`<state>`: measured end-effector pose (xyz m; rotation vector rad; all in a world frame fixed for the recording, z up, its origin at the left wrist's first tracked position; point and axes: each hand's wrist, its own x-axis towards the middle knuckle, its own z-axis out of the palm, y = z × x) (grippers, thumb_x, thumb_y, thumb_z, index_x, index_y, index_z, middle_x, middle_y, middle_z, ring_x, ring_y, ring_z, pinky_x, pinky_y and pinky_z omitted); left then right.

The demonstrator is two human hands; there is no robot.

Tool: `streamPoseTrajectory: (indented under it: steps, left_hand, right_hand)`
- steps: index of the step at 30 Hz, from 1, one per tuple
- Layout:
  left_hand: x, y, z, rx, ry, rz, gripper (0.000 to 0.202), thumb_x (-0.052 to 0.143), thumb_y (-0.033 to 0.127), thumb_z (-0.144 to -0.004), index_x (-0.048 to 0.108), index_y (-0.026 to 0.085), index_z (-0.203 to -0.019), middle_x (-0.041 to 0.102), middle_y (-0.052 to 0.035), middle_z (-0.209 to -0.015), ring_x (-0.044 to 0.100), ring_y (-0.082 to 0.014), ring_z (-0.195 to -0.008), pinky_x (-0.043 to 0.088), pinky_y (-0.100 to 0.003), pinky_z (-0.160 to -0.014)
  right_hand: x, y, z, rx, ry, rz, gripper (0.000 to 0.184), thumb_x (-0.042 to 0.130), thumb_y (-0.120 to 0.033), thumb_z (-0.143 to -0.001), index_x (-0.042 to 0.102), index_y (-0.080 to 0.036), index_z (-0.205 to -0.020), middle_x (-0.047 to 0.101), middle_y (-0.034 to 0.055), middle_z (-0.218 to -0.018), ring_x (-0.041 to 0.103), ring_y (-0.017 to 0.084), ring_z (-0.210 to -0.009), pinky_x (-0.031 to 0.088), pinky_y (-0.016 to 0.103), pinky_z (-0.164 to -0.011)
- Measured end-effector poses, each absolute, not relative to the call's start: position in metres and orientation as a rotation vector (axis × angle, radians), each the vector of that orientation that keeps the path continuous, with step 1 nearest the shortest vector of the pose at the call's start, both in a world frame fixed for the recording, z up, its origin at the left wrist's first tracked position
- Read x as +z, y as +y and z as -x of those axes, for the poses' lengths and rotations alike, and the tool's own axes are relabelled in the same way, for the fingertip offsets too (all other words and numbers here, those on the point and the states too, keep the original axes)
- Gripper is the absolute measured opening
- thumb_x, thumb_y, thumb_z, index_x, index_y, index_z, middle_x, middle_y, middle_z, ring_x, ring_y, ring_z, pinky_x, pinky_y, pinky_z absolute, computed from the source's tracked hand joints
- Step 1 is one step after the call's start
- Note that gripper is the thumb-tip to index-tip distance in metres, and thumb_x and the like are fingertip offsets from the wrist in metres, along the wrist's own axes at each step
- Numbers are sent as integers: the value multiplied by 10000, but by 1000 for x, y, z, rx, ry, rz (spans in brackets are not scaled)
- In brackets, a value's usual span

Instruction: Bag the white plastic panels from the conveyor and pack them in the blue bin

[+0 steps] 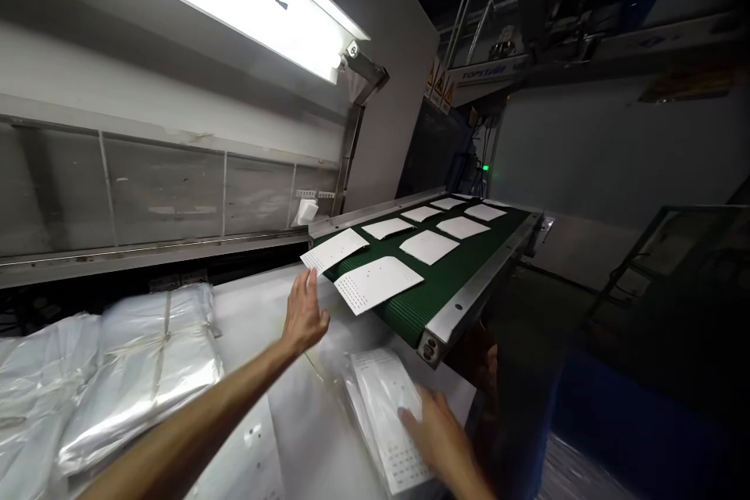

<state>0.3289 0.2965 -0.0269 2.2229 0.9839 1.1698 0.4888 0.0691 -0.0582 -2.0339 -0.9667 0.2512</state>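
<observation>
Head camera looks forward and down over the conveyor belt (451,269)

Conveyor belt (451,273) set right of surface (258,312), running away toward far end. Sheets (429,247) laid on belt in rows, two nearest overhanging its edge. Bagged stacks (141,379) piled on surface at left. Sheet stack (383,414), bagged, placed on surface in front of belt's near end. Right hand (437,437) rested on sheet stack. Left hand (303,312) held just beside nearest sheets, between bagged stacks and belt. Lamp (223,0) mounted above, left of belt; panel (164,187) fixed behind surface.
</observation>
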Motion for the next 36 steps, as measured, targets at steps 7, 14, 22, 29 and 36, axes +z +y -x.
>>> streamPoseTrajectory:
  steps: [7,14,22,29,36]
  left_hand:
    - [-14,411,-383,1041,807,-2735,881,481,-102,-611,302,227,-1409,276,-109,-1500,130,-353,-1389,110,-607,-1074]
    - [14,405,-357,1195,827,-2389,599,363,6,-811,399,243,-1360,503,-88,-1350,458,-260,-1235,336,-420,-1032]
    - [15,308,-188,841,665,-1651,442,417,338,-897,487,168,-1299,667,-124,-1098,670,-238,-900,529,-348,-766]
    - [-23,191,-31,333,664,-955,632,344,629,-868,578,155,-1215,607,-136,-1229,578,-251,-1108,460,-329,-902]
    - [-35,144,42,294,722,-1068,583,355,598,-883,596,173,-1202,604,-111,-1242,539,-231,-1165,429,-319,-946]
  right_hand:
    - [-28,133,-447,682,-611,1543,708,666,-516,-704,454,-166,-1282,653,138,-1092,591,324,-1062,367,506,-991]
    - [-9,237,-412,773,-421,1007,536,591,-359,-808,407,-173,-1277,531,120,-1306,640,239,-1016,517,382,-883]
    - [-13,118,-379,828,-652,964,414,699,-327,-763,570,-208,-1138,683,36,-1038,656,236,-920,515,439,-866]
    - [-49,34,-403,716,-329,1121,473,768,-340,-668,550,-379,-1085,682,-67,-755,639,154,-735,512,299,-736]
    - [-79,33,-247,1222,-868,1297,477,727,-462,-671,595,-214,-1057,695,75,-954,643,248,-837,507,330,-727]
